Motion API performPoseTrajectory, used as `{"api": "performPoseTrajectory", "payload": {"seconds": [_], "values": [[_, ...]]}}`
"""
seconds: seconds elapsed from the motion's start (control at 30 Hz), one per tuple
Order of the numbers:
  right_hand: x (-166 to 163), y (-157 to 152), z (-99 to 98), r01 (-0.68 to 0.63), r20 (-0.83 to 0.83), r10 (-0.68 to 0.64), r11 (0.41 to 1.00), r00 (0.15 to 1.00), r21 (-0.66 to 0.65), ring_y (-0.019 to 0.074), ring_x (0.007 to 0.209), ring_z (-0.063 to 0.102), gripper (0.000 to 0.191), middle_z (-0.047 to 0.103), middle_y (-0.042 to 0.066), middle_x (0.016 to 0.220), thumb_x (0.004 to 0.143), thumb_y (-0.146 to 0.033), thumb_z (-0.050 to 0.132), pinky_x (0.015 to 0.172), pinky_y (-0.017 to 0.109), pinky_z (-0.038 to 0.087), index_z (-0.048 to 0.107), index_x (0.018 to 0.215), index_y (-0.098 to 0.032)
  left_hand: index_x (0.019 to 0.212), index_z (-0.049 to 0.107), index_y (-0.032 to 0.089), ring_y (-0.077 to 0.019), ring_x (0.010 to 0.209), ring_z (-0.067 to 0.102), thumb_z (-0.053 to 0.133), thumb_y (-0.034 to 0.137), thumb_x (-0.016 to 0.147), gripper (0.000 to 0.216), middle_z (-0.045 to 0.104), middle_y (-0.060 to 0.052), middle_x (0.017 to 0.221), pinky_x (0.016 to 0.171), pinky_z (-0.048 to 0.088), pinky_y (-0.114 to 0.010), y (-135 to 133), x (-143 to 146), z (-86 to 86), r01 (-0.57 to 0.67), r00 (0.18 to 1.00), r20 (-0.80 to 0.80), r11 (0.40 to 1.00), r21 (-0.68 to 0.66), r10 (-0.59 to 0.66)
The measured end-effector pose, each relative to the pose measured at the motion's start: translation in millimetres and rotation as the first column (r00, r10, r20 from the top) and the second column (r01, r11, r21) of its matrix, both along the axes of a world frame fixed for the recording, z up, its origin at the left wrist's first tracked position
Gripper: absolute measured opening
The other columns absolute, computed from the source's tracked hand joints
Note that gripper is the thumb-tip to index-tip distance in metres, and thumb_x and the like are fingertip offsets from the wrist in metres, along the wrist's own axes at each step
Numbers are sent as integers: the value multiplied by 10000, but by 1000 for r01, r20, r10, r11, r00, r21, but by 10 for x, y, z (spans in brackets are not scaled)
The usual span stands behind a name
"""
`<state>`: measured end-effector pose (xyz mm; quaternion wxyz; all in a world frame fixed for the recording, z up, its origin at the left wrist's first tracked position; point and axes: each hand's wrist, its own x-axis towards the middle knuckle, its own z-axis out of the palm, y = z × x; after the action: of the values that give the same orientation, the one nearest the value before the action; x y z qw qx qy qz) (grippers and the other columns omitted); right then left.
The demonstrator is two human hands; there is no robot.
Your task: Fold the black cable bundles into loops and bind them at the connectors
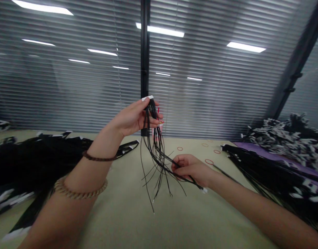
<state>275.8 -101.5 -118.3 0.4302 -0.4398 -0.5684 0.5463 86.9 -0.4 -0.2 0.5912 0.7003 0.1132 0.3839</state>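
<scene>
Post [145,62]: dark, straight, upright, set between two spans of ribbed blinds [71,90], whose slats are thin and level.

Bundle [162,167]: in both your hands, before and below the foot of the post; slim, smooth black wires, bent in a loose curve, free ends splayed like a worn brush.

Left hand [134,119]: yours, before the lower post; thumb and fingers closed on the bundle's top, at a flat white connector [148,98].

Right hand [188,169]: yours, lower and right of the post, well apart from the left; fingers curled round a thicker branch of the bundle, which ends in a small white plug [205,190] near your wrist.

Bracelets, two, on your left arm, left of the post: one dark cord [98,158], one chunky tan braid [80,193].

Table [122,221]: pale, matte, spreading both sides of the post.

Rings [208,159]: thin, reddish, scattered right of the post.

Left pile [57,148]: matted black wires, white-tipped, left of the post.

Right pile [273,169]: long black strands, far right of the post; behind it, a purple sheet [248,148] and a bristling black-and-white heap [283,138].
</scene>
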Motion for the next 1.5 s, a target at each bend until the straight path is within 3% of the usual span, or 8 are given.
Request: {"api": "performPoseTrajectory", "payload": {"seconds": [0.13, 0.33, 0.57, 0.87, 1.0, 1.13, 1.3, 1.5], "values": [[4, -36, 19, -143, -155, 125, 984, 980, -111, 32, 477, 467, 320, 475, -57, 598, 453, -42, 690, 441, 148, 358, 476, 678, -122, 1126, 399, 135, -117, 614, 614, 327, 413, 829, 413, 614, -98, 856, 619, 508, -276, -103, 162, -68, 88, 996, -21, 996, -1, -88], [-20, -105, 101, -163, -188, 156, 986, 970, -23, 20, 479, 424, 189, 520, -9, 620, 647, -164, 646, 448, 154, 320, 562, 802, -94, 1090, 418, 165, -123, 654, 605, 379, 415, 809, 378, 580, -104, 970, 638, 504, -313, -159, 336, -184, 202, 978, -49, 979, -41, -204], [-20, -150, 176, -256, -356, 202, 960, 912, -112, 97, 699, 523, 218, 558, 58, 849, 692, -173, 587, 628, 235, 410, 562, 900, -115, 1093, 430, 172, -77, 636, 567, 352, 411, 821, 371, 565, -112, 989, 620, 478, -255, -197, 422, -227, 327, 939, -51, 929, -175, -341], [131, 0, 304, 191, -574, -175, 981, 800, -33, 23, 410, 182, 171, 216, -81, 493, 666, -235, 562, 392, 165, 180, 419, 634, -149, 1031, 508, 205, -5, 506, 463, 481, 394, 764, 328, 567, -52, 968, 461, 383, -148, -102, 401, -265, 193, 971, -117, 971, -137, -210], [172, 39, 280, 264, -580, -213, 964, 786, 3, 19, 401, 151, 177, 244, -79, 501, 684, -278, 531, 379, 167, 139, 421, 642, -146, 942, 531, 172, -17, 552, 482, 538, 376, 728, 295, 563, -57, 922, 489, 398, -153, -61, 432, -305, 146, 981, -116, 984, -104, -158], [111, -8, 272, 372, -519, -255, 919, 816, 133, 5, 443, 284, 157, 485, -26, 790, 678, -280, 549, 375, 166, 153, 479, 715, -144, 885, 531, 142, -5, 502, 447, 610, 287, 674, 268, 522, -11, 732, 472, 372, -151, -58, 497, -352, 110, 984, -146, 994, 13, -107], [97, 9, 230, 447, -384, -321, 841, 866, 305, 22, 494, 354, 197, 503, 21, 887, 698, -327, 557, 374, 168, 174, 544, 777, -148, 830, 523, 134, 11, 433, 375, 599, 238, 671, 205, 436, 35, 578, 437, 322, -134, -53, 531, -382, -28, 993, -112, 991, 133, 43], [206, 59, 171, 486, -111, -577, 550, 809, 679, 83, 655, 467, 234, 460, 67, 1017, 775, -367, 489, 431, 177, 332, 605, 774, -165, 770, 547, 128, -1, 410, 351, 572, 247, 674, 155, 407, 35, 507, 397, 271, -131, -49, 503, -357, -81, 986, -128, 974, 214, 110]]}}
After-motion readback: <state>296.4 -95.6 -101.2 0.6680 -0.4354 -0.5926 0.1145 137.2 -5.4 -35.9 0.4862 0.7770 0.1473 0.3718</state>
